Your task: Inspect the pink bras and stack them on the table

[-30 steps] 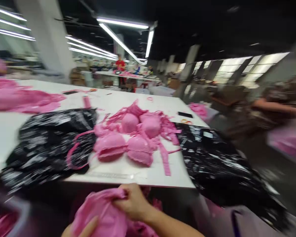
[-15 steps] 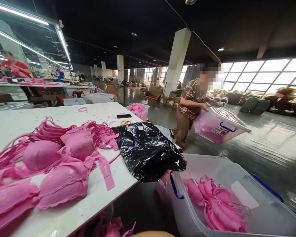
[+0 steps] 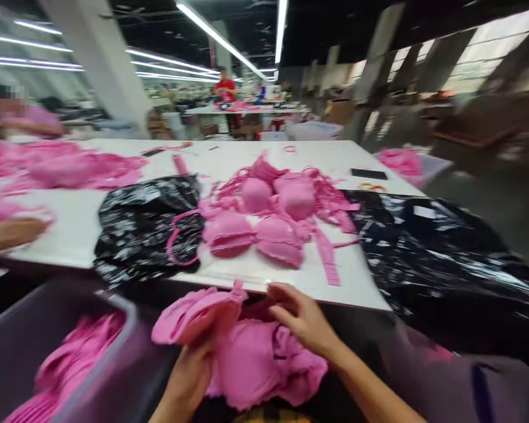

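Note:
A stack of pink bras is at the front edge of the table, low in the middle of the head view. My left hand grips it from below, with the nested cups spreading over the fingers. Just above the stack's right side is my right hand, its fingers curved and thumb apart, with nothing visible between them. Whether its fingertips touch the fabric I cannot tell. More pink bras lie on the white table straight ahead, cups upward and straps tangled behind.
Black plastic bags lie on both sides of the bras. Grey bins stand low at left and right. A co-worker's hand is at the left edge beside other pink pieces. A dark flat object lies at the table's far right.
The view has swung left, from the right-hand bin and the person carrying a tub to the table front. Both my hands have come into view, the left with a stack of bras.

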Demonstrator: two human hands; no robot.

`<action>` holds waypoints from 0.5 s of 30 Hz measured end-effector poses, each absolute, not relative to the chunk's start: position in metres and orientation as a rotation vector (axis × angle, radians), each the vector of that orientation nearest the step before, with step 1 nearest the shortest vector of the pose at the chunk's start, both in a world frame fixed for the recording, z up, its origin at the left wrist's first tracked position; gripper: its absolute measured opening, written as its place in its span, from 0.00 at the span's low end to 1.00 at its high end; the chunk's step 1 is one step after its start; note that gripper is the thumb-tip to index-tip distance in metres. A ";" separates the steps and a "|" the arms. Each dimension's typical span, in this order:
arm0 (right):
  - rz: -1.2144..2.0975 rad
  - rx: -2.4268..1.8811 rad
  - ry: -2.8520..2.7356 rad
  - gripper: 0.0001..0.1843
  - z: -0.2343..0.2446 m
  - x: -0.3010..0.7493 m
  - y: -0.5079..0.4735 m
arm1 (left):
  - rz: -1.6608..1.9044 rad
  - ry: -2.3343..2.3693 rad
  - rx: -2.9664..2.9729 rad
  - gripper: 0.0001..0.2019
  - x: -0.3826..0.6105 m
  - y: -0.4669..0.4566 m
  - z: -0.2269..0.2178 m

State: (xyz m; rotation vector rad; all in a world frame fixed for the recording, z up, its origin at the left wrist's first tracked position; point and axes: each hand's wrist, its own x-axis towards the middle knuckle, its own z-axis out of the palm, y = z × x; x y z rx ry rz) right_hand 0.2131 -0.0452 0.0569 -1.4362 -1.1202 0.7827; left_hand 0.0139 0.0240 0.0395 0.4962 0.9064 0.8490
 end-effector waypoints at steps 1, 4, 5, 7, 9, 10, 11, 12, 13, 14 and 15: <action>0.786 -1.480 -1.173 0.11 0.054 0.219 -0.052 | 0.849 0.868 0.458 0.18 0.008 0.027 0.038; 0.941 -1.592 -1.340 0.13 0.037 0.225 -0.066 | 0.763 0.698 0.374 0.15 0.000 0.032 0.033; 0.958 -1.627 -1.359 0.18 0.030 0.222 -0.069 | 0.708 0.644 0.350 0.14 -0.001 0.033 0.031; 0.970 -1.670 -1.361 0.29 0.020 0.213 -0.069 | 0.598 0.555 0.306 0.14 -0.003 0.034 0.028; 1.064 -1.646 -1.383 0.24 0.013 0.204 -0.062 | 0.552 0.510 0.285 0.15 -0.007 0.034 0.024; 1.133 -1.614 -1.402 0.17 0.011 0.201 -0.056 | 0.558 0.506 0.286 0.15 -0.009 0.034 0.021; 1.192 -1.581 -1.418 0.12 0.011 0.199 -0.051 | 0.577 0.511 0.299 0.16 -0.012 0.032 0.019; 1.226 -1.555 -1.423 0.10 0.011 0.198 -0.045 | 0.600 0.522 0.329 0.16 -0.014 0.030 0.017; 1.231 -1.543 -1.418 0.10 0.012 0.198 -0.040 | 0.605 0.542 0.373 0.17 -0.016 0.026 0.015; 1.216 -1.541 -1.405 0.11 0.013 0.199 -0.036 | 0.599 0.573 0.430 0.18 -0.016 0.021 0.013; 1.201 -1.544 -1.394 0.11 0.015 0.200 -0.032 | 0.592 0.614 0.490 0.21 -0.015 0.016 0.012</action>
